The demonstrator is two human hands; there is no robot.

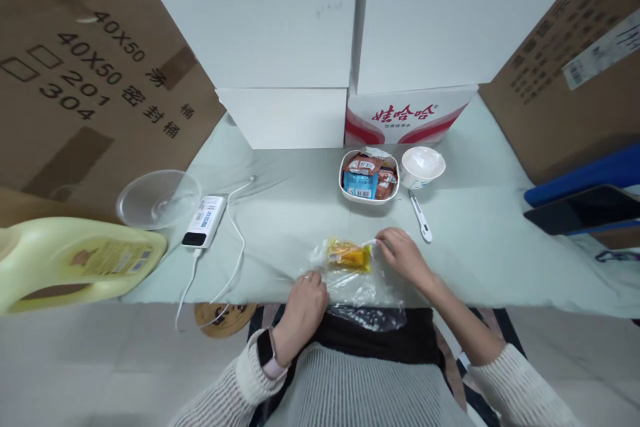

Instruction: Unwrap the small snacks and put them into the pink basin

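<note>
A clear plastic bag (350, 287) lies at the table's front edge, its lower part hanging over. On or inside it, I cannot tell which, rests a yellow-wrapped snack (349, 256). My left hand (309, 295) is closed at the bag's left side, fingers curled at the plastic. At the bag's upper right corner, my right hand (400, 250) pinches the plastic between thumb and fingers. Beyond it, a white spoon (421, 217) lies on the cloth. A white bowl (370, 199) holds several brown and blue wrapped packets (361, 185). Beside that stands a smaller white bowl (423, 167).
To the left are a white power bank (204, 221) with a cable (239, 240), a clear round container (159, 200) and a yellow jug (75, 263). Cardboard boxes (90, 67) and white panels (250, 13) wall the table. A dark phone (585, 208) is at right.
</note>
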